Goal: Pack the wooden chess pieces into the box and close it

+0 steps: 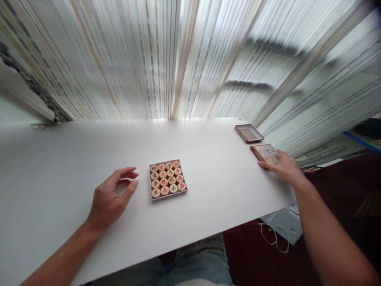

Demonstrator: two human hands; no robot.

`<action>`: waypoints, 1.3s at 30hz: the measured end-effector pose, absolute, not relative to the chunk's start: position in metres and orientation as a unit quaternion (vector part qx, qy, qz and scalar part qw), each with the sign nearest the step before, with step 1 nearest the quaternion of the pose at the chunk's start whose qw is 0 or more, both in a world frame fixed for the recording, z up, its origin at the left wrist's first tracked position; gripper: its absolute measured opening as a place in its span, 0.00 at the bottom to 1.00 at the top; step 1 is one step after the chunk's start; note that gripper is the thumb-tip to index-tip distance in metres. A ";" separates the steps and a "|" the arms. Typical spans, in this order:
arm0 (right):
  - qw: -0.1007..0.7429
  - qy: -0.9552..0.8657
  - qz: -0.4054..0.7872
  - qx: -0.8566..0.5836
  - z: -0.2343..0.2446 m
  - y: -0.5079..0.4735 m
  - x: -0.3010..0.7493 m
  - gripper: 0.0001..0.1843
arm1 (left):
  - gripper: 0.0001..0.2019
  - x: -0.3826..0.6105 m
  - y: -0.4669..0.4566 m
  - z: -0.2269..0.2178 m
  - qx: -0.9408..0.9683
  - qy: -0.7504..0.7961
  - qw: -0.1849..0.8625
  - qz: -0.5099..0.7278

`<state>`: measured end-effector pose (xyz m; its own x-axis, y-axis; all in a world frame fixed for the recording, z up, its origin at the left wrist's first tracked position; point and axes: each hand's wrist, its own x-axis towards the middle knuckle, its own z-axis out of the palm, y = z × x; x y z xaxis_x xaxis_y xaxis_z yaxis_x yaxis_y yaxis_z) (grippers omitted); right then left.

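A shallow square box point(151, 182) filled with round wooden Chinese chess pieces point(163, 182), marked in red and black characters, lies on the white table. To its left, my left hand point(111, 194) hovers or rests with curved fingers and thumb apart, holding nothing and not touching the box. Far to the right, my right hand point(284, 167) grips a flat box with a picture on top point(267, 153), thumb along the near edge and fingers at the far side. Just behind it sits a brown-rimmed box part point(249, 134), open side up.
The white table point(208, 198) runs up to a striped string curtain point(160, 59) at the back. Below the front edge, a white cable point(276, 242) hangs by a grey flat object point(287, 226) on the right. My legs point(196, 262) are under the table.
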<state>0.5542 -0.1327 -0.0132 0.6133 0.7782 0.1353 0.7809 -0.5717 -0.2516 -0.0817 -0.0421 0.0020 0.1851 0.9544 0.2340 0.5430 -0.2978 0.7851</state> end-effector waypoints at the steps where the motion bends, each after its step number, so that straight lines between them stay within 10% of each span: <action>1: 0.142 -0.428 -0.010 -0.893 -0.015 -0.133 0.552 0.68 | 0.23 -0.082 -0.042 0.002 0.716 0.521 0.282 0.369; 39: 0.055 -0.471 -0.086 -0.876 -0.034 -0.126 0.544 0.41 | 0.23 -0.086 -0.039 -0.003 0.720 0.524 0.294 0.348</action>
<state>0.5438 -0.1265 -0.0335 0.5422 0.8155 0.2022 0.8344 -0.5510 -0.0153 -0.0856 -0.0391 -0.0028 0.2101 0.9586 0.1923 0.5492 -0.2785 0.7879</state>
